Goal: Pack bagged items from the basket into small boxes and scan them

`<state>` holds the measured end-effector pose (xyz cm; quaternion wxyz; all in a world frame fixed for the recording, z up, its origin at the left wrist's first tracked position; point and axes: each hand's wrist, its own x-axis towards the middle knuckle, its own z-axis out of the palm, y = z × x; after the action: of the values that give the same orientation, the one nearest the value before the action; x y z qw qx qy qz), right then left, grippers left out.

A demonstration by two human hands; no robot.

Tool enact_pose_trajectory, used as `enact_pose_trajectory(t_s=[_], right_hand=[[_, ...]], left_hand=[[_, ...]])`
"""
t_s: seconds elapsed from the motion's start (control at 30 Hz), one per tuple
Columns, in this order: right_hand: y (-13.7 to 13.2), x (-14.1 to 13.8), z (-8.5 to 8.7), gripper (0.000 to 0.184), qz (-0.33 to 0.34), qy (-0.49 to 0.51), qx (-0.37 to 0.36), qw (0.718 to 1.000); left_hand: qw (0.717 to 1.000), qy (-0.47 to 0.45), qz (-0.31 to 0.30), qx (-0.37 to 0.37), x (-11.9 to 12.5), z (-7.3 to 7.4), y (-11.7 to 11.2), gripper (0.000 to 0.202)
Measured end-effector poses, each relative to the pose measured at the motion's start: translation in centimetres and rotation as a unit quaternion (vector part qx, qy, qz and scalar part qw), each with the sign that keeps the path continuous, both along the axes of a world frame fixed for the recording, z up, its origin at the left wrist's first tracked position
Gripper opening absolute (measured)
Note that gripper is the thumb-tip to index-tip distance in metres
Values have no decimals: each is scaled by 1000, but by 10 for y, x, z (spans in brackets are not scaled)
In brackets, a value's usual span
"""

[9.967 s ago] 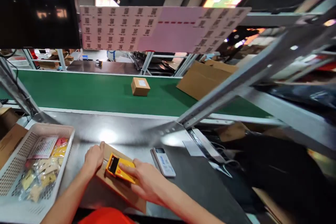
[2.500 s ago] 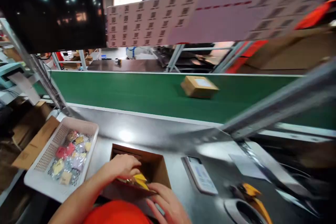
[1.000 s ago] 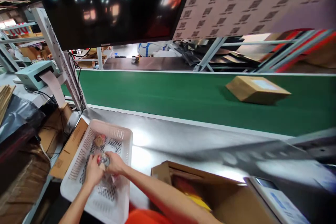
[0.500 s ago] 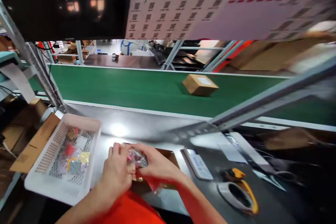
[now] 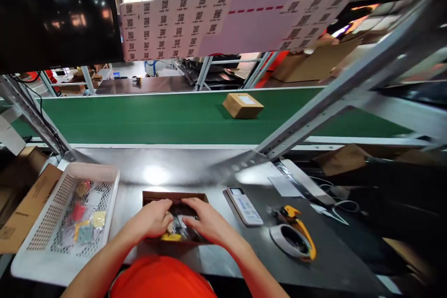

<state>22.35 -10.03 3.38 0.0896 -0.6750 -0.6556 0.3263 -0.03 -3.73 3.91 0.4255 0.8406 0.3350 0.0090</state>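
Note:
A small open cardboard box [image 5: 153,194] stands on the metal worktop in front of me. Inside it lie clear plastic-bagged items [image 5: 179,228] and a yellow packet [image 5: 171,237]. Over its left side reaches my left hand [image 5: 155,219], fingers bent into the box with a gap to the thumb, gripping nothing I can see. My right hand [image 5: 206,219] comes in from the right side, thumb and fingers apart above the bagged items. The fingertips of both hands touch or nearly touch the contents; I cannot tell exactly which.
To the left, a white plastic basket [image 5: 113,186] holds several small bagged items. Right of the box are a phone-like device [image 5: 244,206] and a tape dispenser [image 5: 293,237]. Behind runs a green conveyor [image 5: 139,118] carrying a closed carton [image 5: 242,105]. Metal posts [image 5: 314,102] frame the bench.
Both hands have parted and lowered into the box; the bagged items held between them are now let go inside it. The view has swung right.

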Motion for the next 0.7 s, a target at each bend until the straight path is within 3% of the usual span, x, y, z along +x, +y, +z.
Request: enact_pose_trajectory(t_s=[0.1, 0.2, 0.27, 0.33, 0.37, 0.43, 0.5, 0.57, 0.7], right_hand=[[5, -9, -8, 55, 73, -19, -34, 997], [10, -22, -32, 44, 147, -14, -100, 984], [10, -28, -49, 38, 178, -17, -142, 974], [9, -29, -60, 43, 178, -20, -139, 974], [9, -28, -61, 50, 172, -19, -127, 977], [9, -25, -59, 65, 159, -16, -104, 982], [11, -22, -52, 74, 159, -20, -110, 981], [12, -23, -46, 75, 174, -8, -122, 977], [11, -30, -47, 70, 180, 36, -130, 974]], left_hand=[[993, -92, 62, 50, -25, -2, -6, 43], [957, -166, 228, 68, -81, -28, -1, 40], [926, -115, 355, 57, -135, -56, 5, 43], [902, 51, 424, 65, -191, -88, 9, 54], [886, 167, 430, 56, -217, -104, 9, 69], [834, 364, 414, 4, -255, -133, 6, 120], [820, 430, 378, -30, -275, -154, 1, 149], [829, 433, 353, -43, -278, -168, 0, 159], [845, 431, 314, -28, -259, -179, 5, 155]])
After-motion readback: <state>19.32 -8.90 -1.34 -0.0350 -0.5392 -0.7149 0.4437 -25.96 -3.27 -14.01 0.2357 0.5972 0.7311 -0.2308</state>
